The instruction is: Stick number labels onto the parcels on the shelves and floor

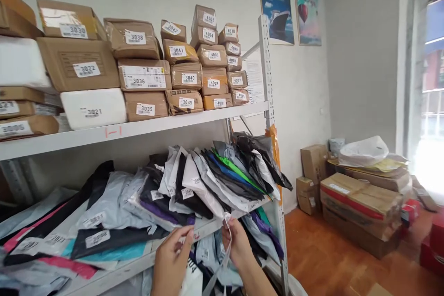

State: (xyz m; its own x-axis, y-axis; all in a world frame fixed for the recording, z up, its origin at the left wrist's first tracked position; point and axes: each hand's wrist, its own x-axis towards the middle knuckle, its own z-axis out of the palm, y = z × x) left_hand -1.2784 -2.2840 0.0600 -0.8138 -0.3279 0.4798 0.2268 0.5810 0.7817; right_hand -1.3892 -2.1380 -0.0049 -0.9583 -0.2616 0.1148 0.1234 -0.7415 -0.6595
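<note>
My right hand (239,243) pinches a thin white strip (227,255), which hangs in a loop below the fingers. The fingertips are at the lower corner of a white mailing bag (199,182) on the middle shelf. My left hand (172,256) is closed in front of the shelf edge (206,230), with fingers curled toward the thumb. Something small and pale shows between them, too little to name. Beside the white bag leans a black mailing bag (184,189) labelled 3043. Below the hands, more mailing bags (205,252) lie on a lower level, partly hidden by my wrists.
Numbered cardboard boxes (145,110) are stacked along the upper shelf (194,118). Mailing bags (104,199) cover the middle shelf to the left. A white metal post (267,64) stands at the shelf's right end. Large cartons (360,199) sit on the orange floor (305,245) to the right.
</note>
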